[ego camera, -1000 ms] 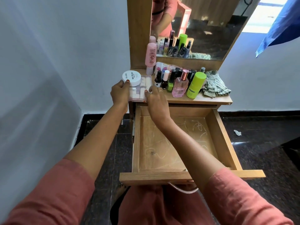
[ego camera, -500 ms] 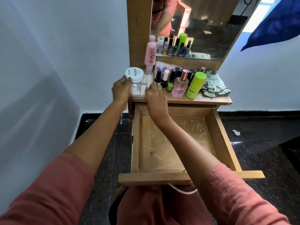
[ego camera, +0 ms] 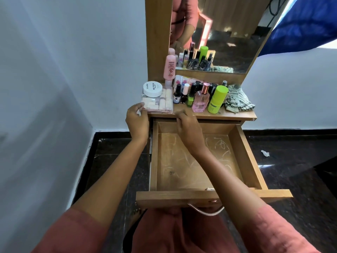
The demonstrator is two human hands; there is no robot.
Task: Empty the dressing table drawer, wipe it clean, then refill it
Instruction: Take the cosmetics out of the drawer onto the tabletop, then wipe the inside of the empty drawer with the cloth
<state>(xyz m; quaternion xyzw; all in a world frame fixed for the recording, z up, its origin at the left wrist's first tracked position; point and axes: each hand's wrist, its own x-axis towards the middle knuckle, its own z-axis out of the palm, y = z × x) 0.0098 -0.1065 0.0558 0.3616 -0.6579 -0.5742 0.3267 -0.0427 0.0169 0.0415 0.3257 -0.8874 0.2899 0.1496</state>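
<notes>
Wooden drawer (ego camera: 242, 154) pulled out and bare, clear box (ego camera: 156, 104) of pale sticks, both hands loosely open

We see a blue curtain (ego camera: 300, 22) hanging upper right, and a white paper scrap (ego camera: 265, 153) lying on the dark floor (ego camera: 295, 161).

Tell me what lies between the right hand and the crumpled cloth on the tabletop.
The cloth sits at the tabletop's right end, and the right hand is at the table's front edge, left of centre. Along that edge the wood looks bare. The pink perfume bottle and green bottle stand just behind that line, so a low sweep could clip them.
</notes>
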